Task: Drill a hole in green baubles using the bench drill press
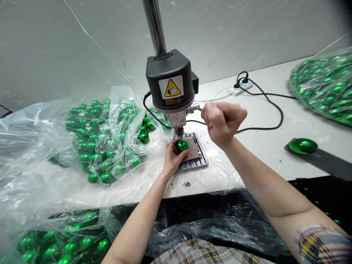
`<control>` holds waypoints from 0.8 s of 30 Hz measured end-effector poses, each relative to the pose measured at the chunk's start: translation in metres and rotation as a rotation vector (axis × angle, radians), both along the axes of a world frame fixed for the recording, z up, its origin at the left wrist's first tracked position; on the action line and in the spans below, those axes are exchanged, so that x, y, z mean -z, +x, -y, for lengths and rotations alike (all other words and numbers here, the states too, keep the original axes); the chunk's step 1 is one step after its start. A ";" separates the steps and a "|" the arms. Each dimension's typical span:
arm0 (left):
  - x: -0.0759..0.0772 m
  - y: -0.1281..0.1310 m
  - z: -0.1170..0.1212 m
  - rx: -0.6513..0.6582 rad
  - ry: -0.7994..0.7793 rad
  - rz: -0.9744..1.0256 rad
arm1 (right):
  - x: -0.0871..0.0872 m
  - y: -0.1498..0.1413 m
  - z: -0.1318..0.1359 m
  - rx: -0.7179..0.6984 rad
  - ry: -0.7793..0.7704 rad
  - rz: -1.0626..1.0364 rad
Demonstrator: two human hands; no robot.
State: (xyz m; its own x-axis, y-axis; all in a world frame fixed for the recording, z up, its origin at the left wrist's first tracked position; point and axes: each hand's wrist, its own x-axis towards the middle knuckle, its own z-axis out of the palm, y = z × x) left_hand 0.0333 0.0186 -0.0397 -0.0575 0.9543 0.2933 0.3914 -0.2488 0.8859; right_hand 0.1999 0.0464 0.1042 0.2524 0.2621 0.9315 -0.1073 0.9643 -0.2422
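Note:
A small bench drill press (169, 79) with a black motor housing and a yellow warning label stands in the middle. Under its chuck (179, 131) a shiny green ball (183, 145) sits on a brownish pad (194, 149) over the slotted metal base (202, 157). My left hand (173, 157) grips this ball from the left, thumb in front and fingers behind. The bit meets the top of the ball; whether it has pierced it I cannot see. My right hand (224, 121) is closed in a fist round the feed lever (197, 107), whose grip is hidden.
Clear plastic bags of green balls lie left (96, 139), lower left (63, 238) and far right (327, 84). Another green ball (303, 145) rests on a dark strip (330, 161). A power strip (240, 88) and black cable (282, 113) lie behind my right hand. Dark shavings (187, 184) dot the white table.

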 end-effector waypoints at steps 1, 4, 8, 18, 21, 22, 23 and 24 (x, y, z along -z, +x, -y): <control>0.000 0.000 -0.001 0.003 -0.013 0.022 | -0.012 -0.001 -0.003 -0.027 -0.065 -0.030; -0.003 0.001 0.001 -0.008 -0.028 0.080 | -0.048 -0.003 -0.018 -0.115 -0.312 -0.047; -0.018 -0.002 0.037 -0.110 0.062 -0.026 | -0.075 -0.004 -0.035 -0.240 -0.570 -0.061; 0.013 -0.039 0.170 0.727 0.481 -1.052 | -0.075 -0.006 -0.032 -0.244 -0.566 -0.097; -0.010 -0.063 0.124 0.413 0.609 -0.743 | -0.071 -0.004 -0.041 -0.222 -0.524 -0.073; -0.023 -0.071 0.098 0.242 0.545 -0.682 | -0.070 -0.004 -0.043 -0.216 -0.513 -0.064; -0.037 -0.079 0.068 0.074 0.469 -0.654 | -0.069 -0.003 -0.045 -0.212 -0.504 -0.052; -0.050 -0.086 0.038 -0.021 0.361 -0.677 | -0.068 -0.003 -0.047 -0.207 -0.495 -0.042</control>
State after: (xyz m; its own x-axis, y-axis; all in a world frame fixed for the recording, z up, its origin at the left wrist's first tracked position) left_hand -0.0527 -0.0193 0.0105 0.2289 0.7932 0.5643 0.8273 -0.4640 0.3167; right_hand 0.1973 0.0930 0.1723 0.1829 0.7153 0.6745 -0.3023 0.6937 -0.6538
